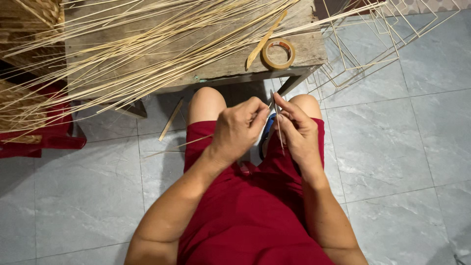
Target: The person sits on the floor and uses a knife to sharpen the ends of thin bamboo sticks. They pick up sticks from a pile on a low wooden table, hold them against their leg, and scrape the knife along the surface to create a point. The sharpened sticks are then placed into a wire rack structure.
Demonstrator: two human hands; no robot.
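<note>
just below the wooden counter [196,64], over the knees, the left hand [238,130] and right hand [299,132] each pinch one thin bamboo stick [278,122] in a closed grip, while many loose sticks [122,49] on the counter lie unworked and several stick frames [373,44] stand finished beside it.

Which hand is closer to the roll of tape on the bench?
Right. The right hand sits almost directly below the tape roll, while the left hand is further to the left of it.
</note>
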